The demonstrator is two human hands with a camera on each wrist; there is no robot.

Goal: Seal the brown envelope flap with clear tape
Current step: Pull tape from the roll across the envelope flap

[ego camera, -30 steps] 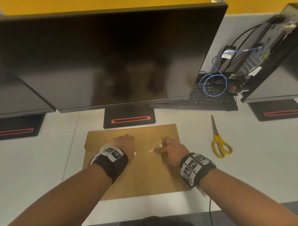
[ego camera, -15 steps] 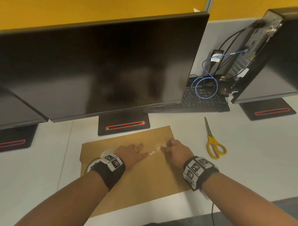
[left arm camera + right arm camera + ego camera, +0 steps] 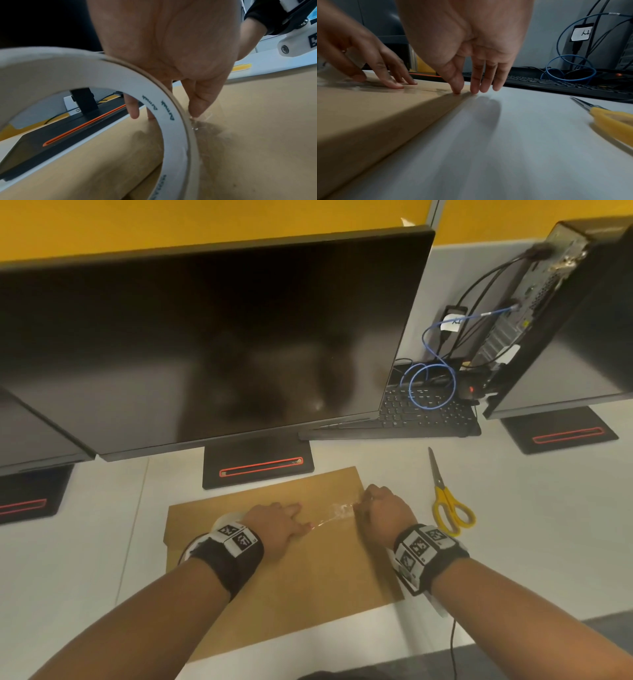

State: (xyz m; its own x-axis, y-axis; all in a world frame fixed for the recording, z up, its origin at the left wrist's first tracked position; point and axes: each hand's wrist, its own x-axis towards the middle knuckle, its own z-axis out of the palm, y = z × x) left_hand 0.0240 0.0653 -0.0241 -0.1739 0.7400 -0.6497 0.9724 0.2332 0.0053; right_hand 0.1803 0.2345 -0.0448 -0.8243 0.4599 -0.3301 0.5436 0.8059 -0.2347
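The brown envelope (image 3: 308, 577) lies flat on the white desk (image 3: 531, 542). A strip of clear tape (image 3: 337, 511) runs across it between my hands. My left hand (image 3: 294, 518) presses straight fingers on the tape and envelope; in the left wrist view the thumb tip (image 3: 197, 112) is down on the tape. The white tape roll (image 3: 224, 520) stands on edge by my left wrist, filling the left wrist view as a ring (image 3: 171, 121). My right hand (image 3: 373, 505) is at the envelope's right edge, straight fingertips (image 3: 475, 90) pressing there.
Yellow-handled scissors (image 3: 448, 505) lie on the desk just right of my right hand. A large dark monitor (image 3: 219, 337) and its base (image 3: 257, 463) stand right behind the envelope. A keyboard (image 3: 424, 412), blue cable (image 3: 431, 385) and a computer tower (image 3: 565, 302) are at the back right.
My right hand has slid right to the envelope's right edge, laying the tape out longer. My left fingers have flattened onto the tape. The head view has shifted.
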